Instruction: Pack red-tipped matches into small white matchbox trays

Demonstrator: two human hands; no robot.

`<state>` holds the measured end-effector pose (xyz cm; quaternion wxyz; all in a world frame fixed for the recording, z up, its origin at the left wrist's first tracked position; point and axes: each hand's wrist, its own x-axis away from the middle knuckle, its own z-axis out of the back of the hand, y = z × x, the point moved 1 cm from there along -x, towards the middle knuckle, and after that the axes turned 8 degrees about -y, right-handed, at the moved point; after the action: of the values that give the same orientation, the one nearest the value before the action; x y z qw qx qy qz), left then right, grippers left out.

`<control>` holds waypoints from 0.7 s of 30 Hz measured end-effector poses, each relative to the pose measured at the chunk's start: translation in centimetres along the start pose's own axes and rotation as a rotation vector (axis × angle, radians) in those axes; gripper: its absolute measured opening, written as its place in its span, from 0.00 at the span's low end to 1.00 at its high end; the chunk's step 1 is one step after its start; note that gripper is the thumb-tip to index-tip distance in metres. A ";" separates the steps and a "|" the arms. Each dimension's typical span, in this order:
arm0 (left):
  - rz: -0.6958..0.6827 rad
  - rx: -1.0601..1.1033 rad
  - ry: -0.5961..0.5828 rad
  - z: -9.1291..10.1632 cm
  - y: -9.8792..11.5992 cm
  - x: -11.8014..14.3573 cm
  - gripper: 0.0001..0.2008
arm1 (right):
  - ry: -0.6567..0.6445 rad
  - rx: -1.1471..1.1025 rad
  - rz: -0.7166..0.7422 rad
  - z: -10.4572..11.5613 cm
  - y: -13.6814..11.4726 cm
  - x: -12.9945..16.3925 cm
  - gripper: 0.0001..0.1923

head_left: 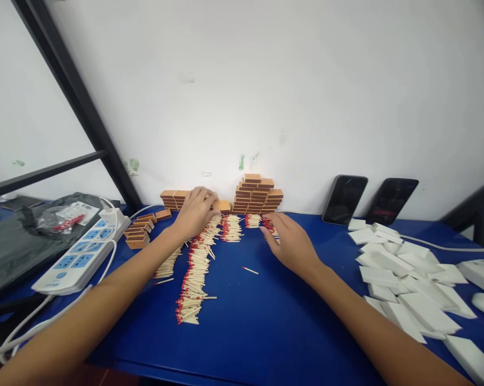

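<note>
Reaching boxes (224, 206) beside the wall (233, 102), the left hand (197, 210) shows no clear hold; the right hand (293, 242), unclenched, is at matches (268, 223); a careless nudge could topple the stack (256, 196) or scatter matches.

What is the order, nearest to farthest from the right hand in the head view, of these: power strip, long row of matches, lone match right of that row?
From the right hand:
1. Lone match: just to its left.
2. Long row of matches: farther left.
3. Power strip: far left.
</note>
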<state>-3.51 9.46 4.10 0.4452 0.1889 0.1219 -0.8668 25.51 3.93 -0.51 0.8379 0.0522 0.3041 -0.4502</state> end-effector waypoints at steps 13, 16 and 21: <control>-0.002 -0.168 -0.023 -2.8 -1.3 -3.9 0.09 | 0.009 0.107 0.069 -0.8 0.5 0.2 0.11; -0.035 -0.175 -0.048 -3.5 -0.9 -4.5 0.08 | 0.009 0.153 0.075 -0.9 0.4 0.2 0.10; -0.076 -0.180 -0.038 -3.1 -0.2 -4.2 0.08 | -0.002 0.220 0.011 -0.7 1.1 0.1 0.11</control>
<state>-0.76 13.86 3.14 0.4295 0.1267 0.1980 -0.8720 26.06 4.78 -1.34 0.8299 0.1451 0.2516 -0.4764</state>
